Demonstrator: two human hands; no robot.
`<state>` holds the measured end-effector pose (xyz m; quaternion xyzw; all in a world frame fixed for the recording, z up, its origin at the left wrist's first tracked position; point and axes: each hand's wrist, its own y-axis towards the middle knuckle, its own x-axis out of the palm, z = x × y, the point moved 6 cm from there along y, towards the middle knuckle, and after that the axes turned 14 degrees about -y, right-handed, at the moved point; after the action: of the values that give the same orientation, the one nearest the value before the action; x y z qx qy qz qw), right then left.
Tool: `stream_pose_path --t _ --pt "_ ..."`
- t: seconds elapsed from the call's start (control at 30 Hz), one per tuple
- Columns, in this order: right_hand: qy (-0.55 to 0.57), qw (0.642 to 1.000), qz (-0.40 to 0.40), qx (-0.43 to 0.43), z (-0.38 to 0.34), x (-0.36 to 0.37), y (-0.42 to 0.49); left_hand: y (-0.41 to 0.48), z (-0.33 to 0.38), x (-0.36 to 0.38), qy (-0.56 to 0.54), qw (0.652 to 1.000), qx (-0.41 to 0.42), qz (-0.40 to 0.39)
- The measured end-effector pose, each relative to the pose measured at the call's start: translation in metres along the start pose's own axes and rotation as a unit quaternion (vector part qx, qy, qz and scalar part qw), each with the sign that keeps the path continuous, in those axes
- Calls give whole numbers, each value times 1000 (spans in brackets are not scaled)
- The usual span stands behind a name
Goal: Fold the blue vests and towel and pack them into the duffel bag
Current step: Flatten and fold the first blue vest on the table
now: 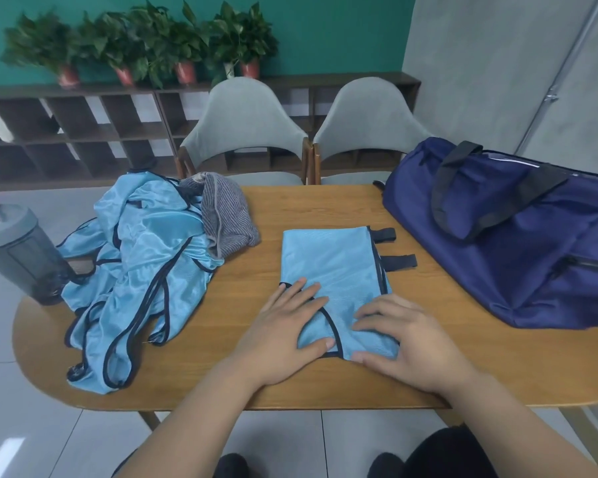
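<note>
Blue vest (332, 257) number one is lying folded into a neat rectangle in the middle of the table (290, 384), with two black straps (399, 262) poking out of its right edge. Both hands are down on the near end of it. The left hand (283, 329) lies flat with fingers spread out and the thumb across the dark trim. The right hand (408, 343) has its fingers a little bent, with the tips pressing into the fabric. Neither one is actually gripping anything, just pushing the cloth onto the wood.

Off to the left there's a messy pile of vests (135, 270), same shiny light blue with dark edging, part of it hanging over the table's edge. The towel (221, 219), grey and striped, is bunched up at the far right side of that pile and touching it.

The duffel bag (532, 257) is navy with black handles and sits on the right end of the table, near the folded vest but not touching it. A grey bottle (18, 250) stands at the far left corner, right against the pile. Two grey chairs (246, 122) are tucked in on the far side.
</note>
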<state>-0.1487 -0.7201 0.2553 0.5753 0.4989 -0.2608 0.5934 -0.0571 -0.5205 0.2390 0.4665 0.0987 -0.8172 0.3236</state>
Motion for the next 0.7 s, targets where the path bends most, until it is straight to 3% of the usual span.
stream_pose_path --t 0.07,0.2,0.37,0.7 --pt "-6 999 -34 5 -1 5 0 -2 -3 -4 -37 999 10 35" --pt "0 999 -28 45 7 8 1 -8 -2 -8 -101 992 28 73" --pt "-19 997 -7 73 11 7 -2 -13 6 -7 -81 991 62 82" --pt "-43 994 9 101 9 -3 -3 -18 -1 -16 -76 989 17 124"
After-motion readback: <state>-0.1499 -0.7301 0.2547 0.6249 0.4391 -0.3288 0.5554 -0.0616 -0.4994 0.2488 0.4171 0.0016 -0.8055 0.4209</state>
